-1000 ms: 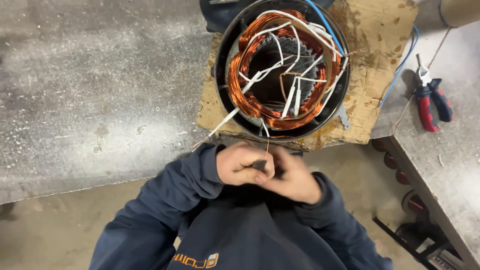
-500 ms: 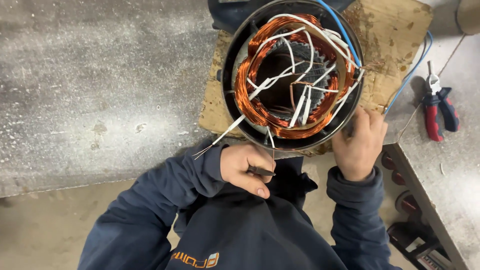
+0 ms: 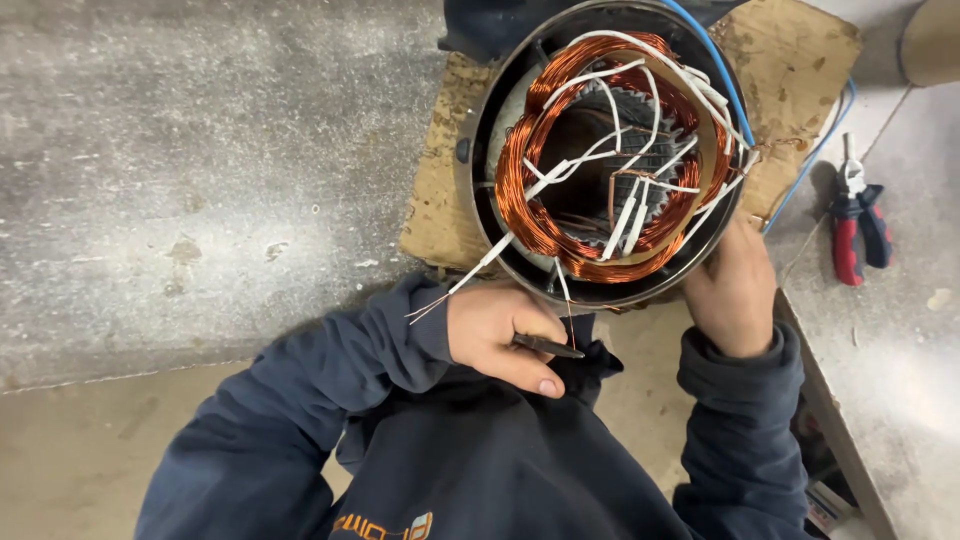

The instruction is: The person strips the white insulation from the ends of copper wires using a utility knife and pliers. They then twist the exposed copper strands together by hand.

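A round motor stator (image 3: 610,150) with copper windings and white sleeved leads stands on a piece of cardboard (image 3: 790,60) on the workbench. My left hand (image 3: 505,335) is closed around a small dark tool (image 3: 548,347) just below the stator's near rim, next to a thin copper lead hanging down. My right hand (image 3: 735,285) rests against the stator's lower right rim, fingers on the housing. A loose white-sleeved lead (image 3: 470,275) sticks out to the lower left.
Red-and-blue handled pliers (image 3: 855,225) lie on a second bench surface at the right. A blue cable (image 3: 800,160) runs from the stator over the cardboard. The grey dusty bench (image 3: 200,180) stretches to the left. Bare floor shows below.
My right hand left my left hand and reached up to the stator's lower right rim. My left hand kept the dark tool. The view shifted slightly.
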